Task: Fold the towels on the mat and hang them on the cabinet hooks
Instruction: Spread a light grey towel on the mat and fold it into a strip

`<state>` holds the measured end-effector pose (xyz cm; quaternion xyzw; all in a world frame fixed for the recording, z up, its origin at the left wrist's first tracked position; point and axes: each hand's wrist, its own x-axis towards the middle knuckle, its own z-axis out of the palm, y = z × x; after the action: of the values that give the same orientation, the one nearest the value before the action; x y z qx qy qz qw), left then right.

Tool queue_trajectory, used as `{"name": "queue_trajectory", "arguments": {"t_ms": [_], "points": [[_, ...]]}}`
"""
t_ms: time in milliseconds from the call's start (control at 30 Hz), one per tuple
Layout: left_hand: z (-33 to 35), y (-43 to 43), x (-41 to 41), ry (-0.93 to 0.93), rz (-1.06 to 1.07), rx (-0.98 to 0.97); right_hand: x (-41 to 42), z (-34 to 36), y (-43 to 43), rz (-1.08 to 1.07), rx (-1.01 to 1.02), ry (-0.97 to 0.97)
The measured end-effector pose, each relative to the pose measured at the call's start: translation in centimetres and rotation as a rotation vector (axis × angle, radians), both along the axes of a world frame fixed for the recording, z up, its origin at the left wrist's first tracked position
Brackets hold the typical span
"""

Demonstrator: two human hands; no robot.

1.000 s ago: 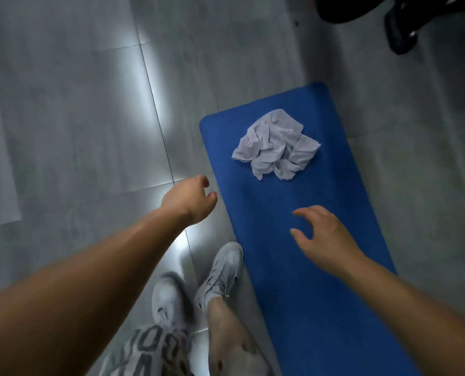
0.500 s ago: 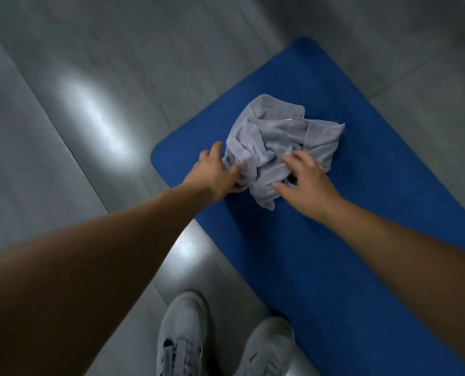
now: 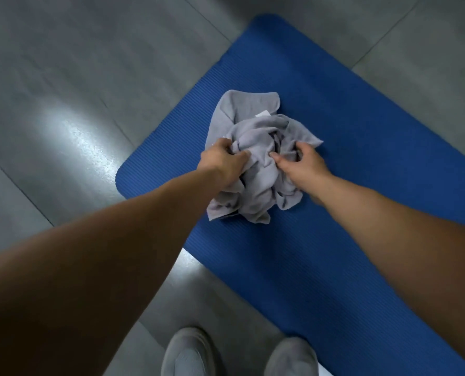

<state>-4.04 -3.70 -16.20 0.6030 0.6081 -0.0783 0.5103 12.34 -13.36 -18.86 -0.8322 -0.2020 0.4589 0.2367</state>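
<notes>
A crumpled light grey towel lies in a heap on the blue ribbed mat, near the mat's left end. My left hand grips a bunch of the cloth at the heap's left side, fingers curled into the folds. My right hand grips the cloth at the right side, thumb and fingers curled round a fold. A small white label shows on the towel's upper part. No cabinet or hooks are in view.
The mat lies on a grey tiled floor with a bright light reflection at the left. My two grey shoes stand at the bottom edge, just off the mat's near side.
Both hands have moved from above the mat onto the towel and closed on it. The heap is now bunched up between them, and the view has come closer.
</notes>
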Motion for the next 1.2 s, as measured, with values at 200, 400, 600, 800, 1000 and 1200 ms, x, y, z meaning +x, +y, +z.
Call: {"name": "queue_trajectory", "arguments": {"t_ms": [200,400,600,800,1000,1200], "points": [[7.5,-5.5,-1.7,-0.252,0.322,-0.377,-1.7,7.7,-6.1,-0.049,0.193,0.178],[20.6,-13.1,-0.2,-0.311,0.290,-0.402,-3.0,22.2,-14.7,-0.127,0.264,0.156],[33.2,-22.1,4.1,-0.371,0.216,-0.521,-1.5,37.0,-25.2,-0.258,0.280,0.018],[40.9,-34.3,9.6,-0.412,0.074,-0.622,2.7,45.6,-38.3,-0.329,0.261,-0.148],[42.6,-50.6,16.8,-0.458,0.059,-0.627,9.4,47.7,-54.2,-0.227,0.190,-0.320],[38.8,-65.7,24.1,-0.470,0.123,-0.586,16.2,43.9,-69.3,-0.323,0.157,-0.290]]}}
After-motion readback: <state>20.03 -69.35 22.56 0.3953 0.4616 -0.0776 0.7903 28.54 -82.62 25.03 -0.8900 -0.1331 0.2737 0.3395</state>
